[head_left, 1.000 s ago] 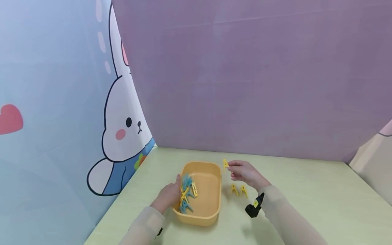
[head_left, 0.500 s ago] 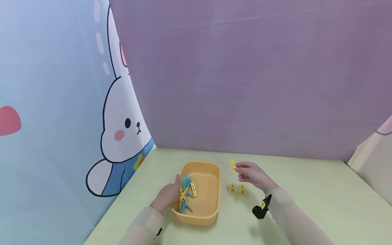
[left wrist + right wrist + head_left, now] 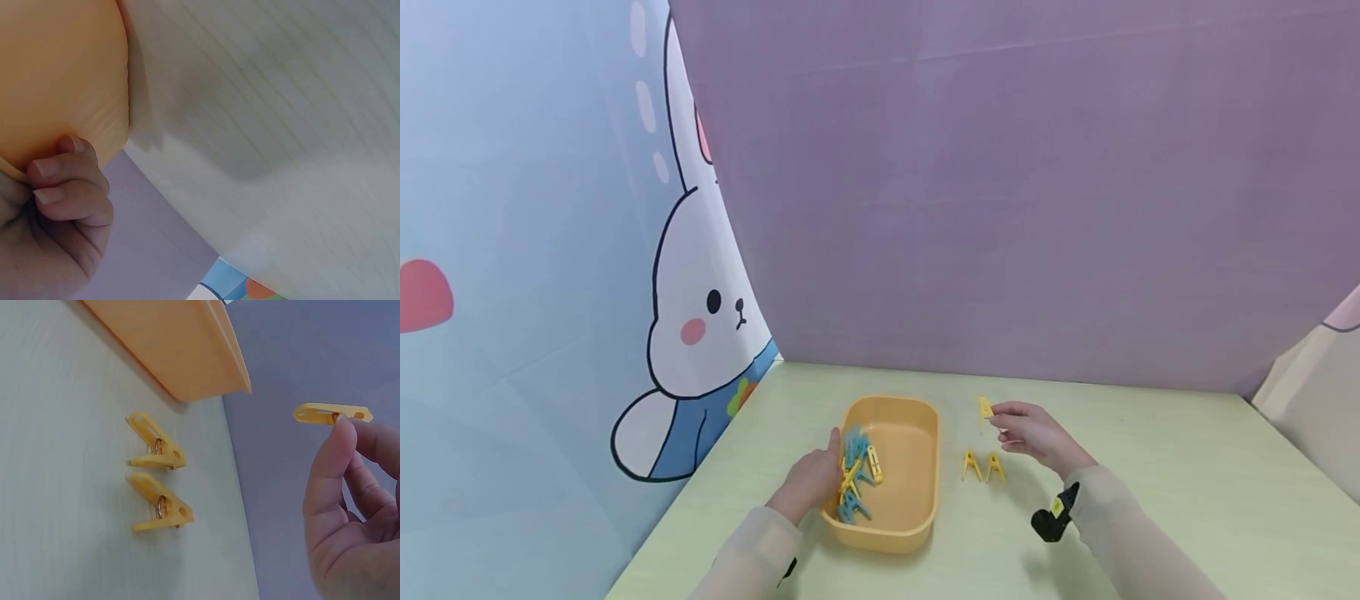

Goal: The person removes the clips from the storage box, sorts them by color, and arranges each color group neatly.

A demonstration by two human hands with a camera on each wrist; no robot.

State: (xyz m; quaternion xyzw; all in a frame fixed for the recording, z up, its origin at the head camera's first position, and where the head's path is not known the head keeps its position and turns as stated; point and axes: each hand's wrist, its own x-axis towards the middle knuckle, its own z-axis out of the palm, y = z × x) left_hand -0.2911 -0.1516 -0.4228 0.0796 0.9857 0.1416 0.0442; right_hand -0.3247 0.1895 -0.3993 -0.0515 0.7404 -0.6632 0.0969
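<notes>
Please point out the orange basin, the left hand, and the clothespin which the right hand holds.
Orange basin (image 3: pixel 906 483): head view, bare inner floor.
Left hand (image 3: pixel 812 479): head view, back of the hand.
Held clothespin (image 3: pixel 337 408): right wrist view, near its middle.

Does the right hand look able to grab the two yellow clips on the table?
Probably yes: nothing visible stands between the right hand and the two clips, though it pinches another yellow clip.

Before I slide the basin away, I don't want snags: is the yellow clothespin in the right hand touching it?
Apart. The right wrist view shows purple backdrop between the pinched yellow clothespin and the orange basin.
</notes>
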